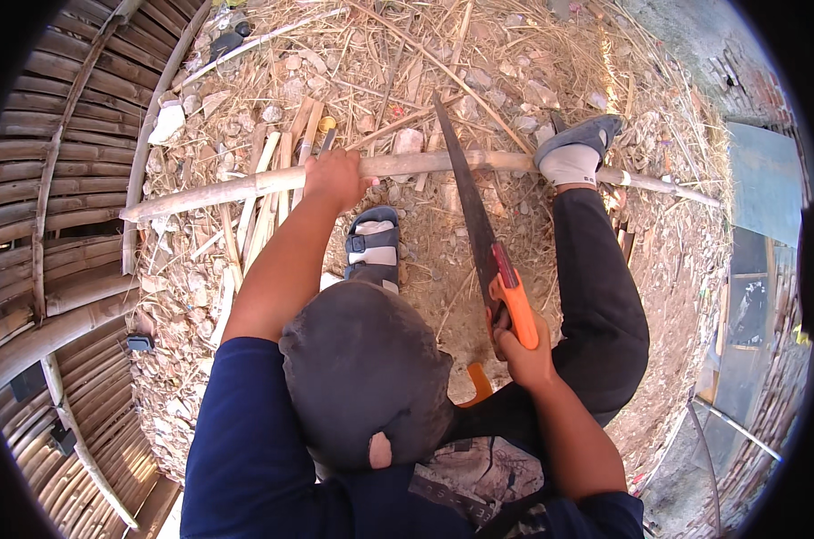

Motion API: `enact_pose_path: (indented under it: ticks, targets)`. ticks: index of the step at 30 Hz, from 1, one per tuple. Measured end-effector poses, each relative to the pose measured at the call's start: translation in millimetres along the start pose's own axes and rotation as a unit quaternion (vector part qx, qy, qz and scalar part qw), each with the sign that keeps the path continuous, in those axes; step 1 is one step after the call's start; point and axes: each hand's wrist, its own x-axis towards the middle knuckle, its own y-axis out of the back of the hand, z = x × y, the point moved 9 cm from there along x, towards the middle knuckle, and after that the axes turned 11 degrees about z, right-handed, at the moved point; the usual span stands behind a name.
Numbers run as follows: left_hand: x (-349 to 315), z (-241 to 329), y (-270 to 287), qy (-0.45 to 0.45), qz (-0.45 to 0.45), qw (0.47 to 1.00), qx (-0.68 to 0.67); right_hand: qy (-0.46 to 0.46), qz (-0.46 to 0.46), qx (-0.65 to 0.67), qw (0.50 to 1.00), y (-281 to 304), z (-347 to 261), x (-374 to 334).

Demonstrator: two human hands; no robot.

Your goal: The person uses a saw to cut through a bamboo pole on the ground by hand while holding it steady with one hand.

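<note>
A long bamboo pole (407,164) lies crosswise in front of me. My left hand (337,178) grips it left of its middle, fingers wrapped over the top. In my right hand (524,350) is a handsaw (468,184), held by its orange handle. Its dark blade points away from me and crosses the pole right of the middle; whether the teeth touch the bamboo I cannot tell. My right foot, in a dark sandal (579,136), rests on the pole farther right. The other sandal (372,241) stands on the ground on the near side of the pole.
Split bamboo strips (261,202) lie under and beside the pole at the left. Straw and stones cover the ground. A bamboo slat wall (57,162) rises at the left. On the right stands a blue-grey panel (764,184). An orange curved object (477,384) shows beneath my right leg.
</note>
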Motion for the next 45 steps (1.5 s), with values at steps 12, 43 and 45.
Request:
enact_pose_path:
  ticks: [12, 43, 45]
  targets:
    - [6.2, -0.6, 0.8, -0.013, -0.004, 1.0, 0.01, 0.029, 0.003, 0.002, 1.0, 10.2, -6.0, -22.4]
    - [11.6, -5.3, 0.6, -0.004, -0.01, 1.0, -0.014, -0.023, 0.029, -0.011, 0.999, 26.5, -6.5, -49.9]
    - [10.9, -5.1, 0.0, 0.003, -0.021, 1.0, -0.012, -0.01, 0.03, 0.022, 0.999, 20.3, -3.9, -50.0]
